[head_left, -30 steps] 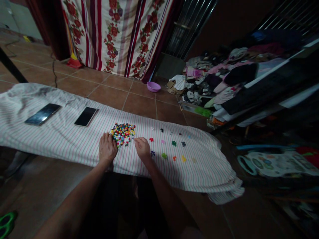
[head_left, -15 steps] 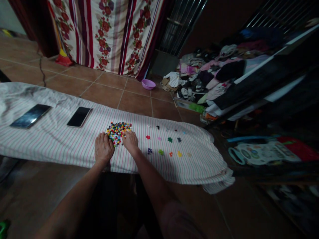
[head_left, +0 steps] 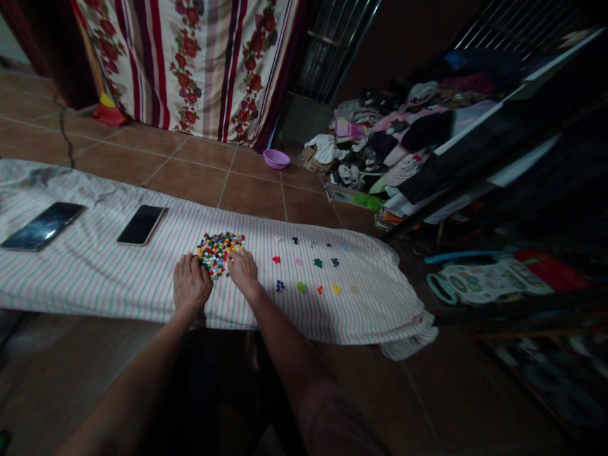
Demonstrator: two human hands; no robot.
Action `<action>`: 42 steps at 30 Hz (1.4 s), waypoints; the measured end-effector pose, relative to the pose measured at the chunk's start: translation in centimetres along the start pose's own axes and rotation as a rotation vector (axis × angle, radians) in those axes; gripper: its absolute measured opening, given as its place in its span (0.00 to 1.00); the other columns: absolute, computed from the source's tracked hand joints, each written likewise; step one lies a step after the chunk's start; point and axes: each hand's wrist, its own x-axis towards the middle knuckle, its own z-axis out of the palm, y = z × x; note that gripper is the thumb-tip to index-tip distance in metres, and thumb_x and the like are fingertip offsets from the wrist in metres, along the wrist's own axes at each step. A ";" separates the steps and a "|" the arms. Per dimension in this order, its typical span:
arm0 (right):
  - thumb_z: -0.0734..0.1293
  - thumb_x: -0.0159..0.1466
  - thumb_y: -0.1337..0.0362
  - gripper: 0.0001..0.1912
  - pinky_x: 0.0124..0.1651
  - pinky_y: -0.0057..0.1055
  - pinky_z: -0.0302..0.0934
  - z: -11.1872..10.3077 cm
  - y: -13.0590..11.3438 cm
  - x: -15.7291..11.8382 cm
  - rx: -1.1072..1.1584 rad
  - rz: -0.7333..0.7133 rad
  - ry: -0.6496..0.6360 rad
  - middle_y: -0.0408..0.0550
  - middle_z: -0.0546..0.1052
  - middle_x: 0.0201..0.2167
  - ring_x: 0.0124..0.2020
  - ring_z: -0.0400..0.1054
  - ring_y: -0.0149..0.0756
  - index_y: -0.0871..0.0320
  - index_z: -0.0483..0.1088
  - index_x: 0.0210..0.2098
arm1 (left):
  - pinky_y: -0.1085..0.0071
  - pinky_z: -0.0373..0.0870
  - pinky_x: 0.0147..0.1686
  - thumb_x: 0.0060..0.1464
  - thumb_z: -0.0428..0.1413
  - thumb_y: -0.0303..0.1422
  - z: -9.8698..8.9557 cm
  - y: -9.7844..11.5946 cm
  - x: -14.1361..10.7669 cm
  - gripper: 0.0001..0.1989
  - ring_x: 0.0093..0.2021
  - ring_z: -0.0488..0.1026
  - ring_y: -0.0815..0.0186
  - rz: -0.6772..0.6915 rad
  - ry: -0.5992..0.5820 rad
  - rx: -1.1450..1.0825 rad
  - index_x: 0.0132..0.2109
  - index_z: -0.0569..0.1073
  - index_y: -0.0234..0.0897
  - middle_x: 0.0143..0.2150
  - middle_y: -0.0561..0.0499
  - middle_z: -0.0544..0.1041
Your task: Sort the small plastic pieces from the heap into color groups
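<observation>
A heap of tiny multicoloured plastic pieces [head_left: 219,252] lies on a pink-and-green striped cloth [head_left: 118,278]. My left hand [head_left: 191,284] rests palm down against the heap's lower left edge. My right hand [head_left: 242,270] has its fingertips on the heap's right edge, and anything under them is hidden. To the right, small separate pieces stand apart in rough rows, including a red piece [head_left: 276,259] and a green piece [head_left: 318,263]. Two smartphones, one [head_left: 141,225] and another [head_left: 42,226], lie on the cloth to the left.
The cloth-covered table runs across in front of me over a brown tile floor. Beyond it are a purple basin [head_left: 276,159], a floral striped curtain [head_left: 190,63], a large heap of clothes [head_left: 389,139] and a baby toy panel [head_left: 489,278] at the right.
My right hand has moved left from beside the heap onto its right edge. The whole scene has shifted left and up in view as my head turned.
</observation>
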 end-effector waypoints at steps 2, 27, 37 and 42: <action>0.61 0.67 0.65 0.11 0.52 0.33 0.57 0.0 0.1 0.0 0.012 0.002 0.007 0.50 0.73 0.44 0.48 0.64 0.39 0.52 0.75 0.44 | 0.43 0.58 0.58 0.59 0.43 0.32 0.0 0.0 0.0 0.19 0.63 0.61 0.46 -0.006 -0.001 -0.006 0.54 0.66 0.28 0.57 0.29 0.69; 0.54 0.64 0.77 0.25 0.57 0.33 0.59 2.4 3.5 -0.7 0.160 -0.147 0.125 0.53 0.74 0.51 0.51 0.65 0.38 0.60 0.70 0.56 | 0.47 0.59 0.59 0.61 0.41 0.33 -0.1 0.0 0.2 0.20 0.61 0.63 0.47 -0.037 -0.084 0.106 0.51 0.68 0.25 0.57 0.27 0.69; 0.58 0.63 0.74 0.18 0.55 0.34 0.59 2.8 3.8 -0.4 0.250 -0.147 0.141 0.50 0.74 0.46 0.48 0.65 0.37 0.57 0.72 0.48 | 0.47 0.60 0.59 0.60 0.42 0.32 0.0 0.0 0.1 0.19 0.61 0.63 0.48 -0.026 -0.061 0.103 0.52 0.69 0.25 0.56 0.28 0.70; 0.60 0.63 0.73 0.17 0.55 0.34 0.59 2.2 3.3 -0.5 0.240 -0.115 0.098 0.50 0.74 0.46 0.47 0.65 0.37 0.58 0.72 0.49 | 0.47 0.60 0.58 0.60 0.42 0.32 0.0 0.0 0.1 0.19 0.61 0.64 0.47 -0.010 -0.056 0.100 0.51 0.68 0.25 0.56 0.28 0.70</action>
